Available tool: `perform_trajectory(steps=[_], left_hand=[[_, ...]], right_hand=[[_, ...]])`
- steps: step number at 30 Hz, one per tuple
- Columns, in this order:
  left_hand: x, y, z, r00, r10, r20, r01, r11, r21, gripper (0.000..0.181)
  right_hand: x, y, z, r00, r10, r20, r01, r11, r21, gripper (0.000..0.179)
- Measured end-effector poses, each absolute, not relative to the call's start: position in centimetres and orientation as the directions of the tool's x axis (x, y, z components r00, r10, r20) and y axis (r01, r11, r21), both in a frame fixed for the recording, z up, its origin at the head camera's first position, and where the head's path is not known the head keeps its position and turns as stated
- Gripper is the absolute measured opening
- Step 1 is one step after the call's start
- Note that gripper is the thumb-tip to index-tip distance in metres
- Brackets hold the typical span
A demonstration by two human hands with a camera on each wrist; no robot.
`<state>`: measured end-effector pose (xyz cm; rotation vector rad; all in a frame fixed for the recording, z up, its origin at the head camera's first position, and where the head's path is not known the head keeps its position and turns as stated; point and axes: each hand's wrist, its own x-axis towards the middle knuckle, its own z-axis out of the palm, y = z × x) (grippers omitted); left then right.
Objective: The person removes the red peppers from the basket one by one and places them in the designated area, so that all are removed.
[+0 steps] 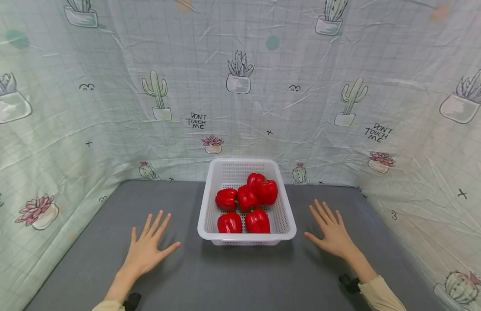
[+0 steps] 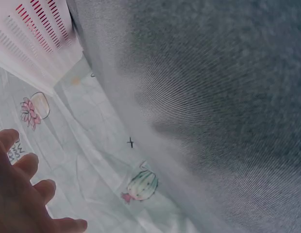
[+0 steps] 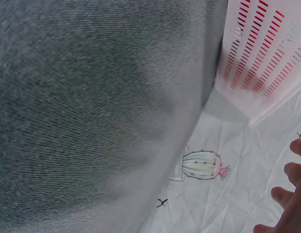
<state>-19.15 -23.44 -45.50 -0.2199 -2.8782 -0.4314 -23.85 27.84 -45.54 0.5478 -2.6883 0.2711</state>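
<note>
Several glossy red bell peppers (image 1: 248,198) lie in a white perforated plastic basket (image 1: 246,236) at the middle of the table. To the left of the basket, my left hand (image 1: 145,251) is spread with straight fingers and holds nothing. My right hand (image 1: 334,236), also spread and without anything in it, is to the right of the basket. Both hands are apart from the basket. Fingertips of the left hand (image 2: 26,187) show at the lower left of the left wrist view. The right wrist view has the right hand's fingers (image 3: 292,194) at its lower right edge.
The table (image 1: 240,276) has a dark grey surface. Pale cloth (image 1: 264,108) printed with potted cacti hangs behind it and along both sides. The basket stands near the table's back edge. A dark band (image 1: 349,284) circles the right wrist.
</note>
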Motion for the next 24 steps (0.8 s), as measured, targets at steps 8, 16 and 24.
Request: perform_trajectory(steps=[8, 16, 24], left_hand=[[-18.9, -23.1, -44.9, -0.955, 0.139, 0.262, 0.212, 0.937, 0.278, 0.085], [-18.7, -22.3, -44.2, -0.941, 0.168, 0.292, 0.249, 0.931, 0.267, 0.084], [-18.9, -21.3, -43.1, -0.928, 0.203, 0.313, 0.287, 0.924, 0.253, 0.082]], right_hand=[[-23.9, 27.2, -44.8, -0.826, -0.368, 0.426, -0.451, 0.886, -0.108, 0.079], [-23.9, 26.2, -43.8, -0.798, -0.411, 0.441, -0.501, 0.859, -0.105, 0.073], [-24.2, 25.1, -42.9, -0.803, -0.425, 0.417, -0.512, 0.851, -0.118, 0.072]])
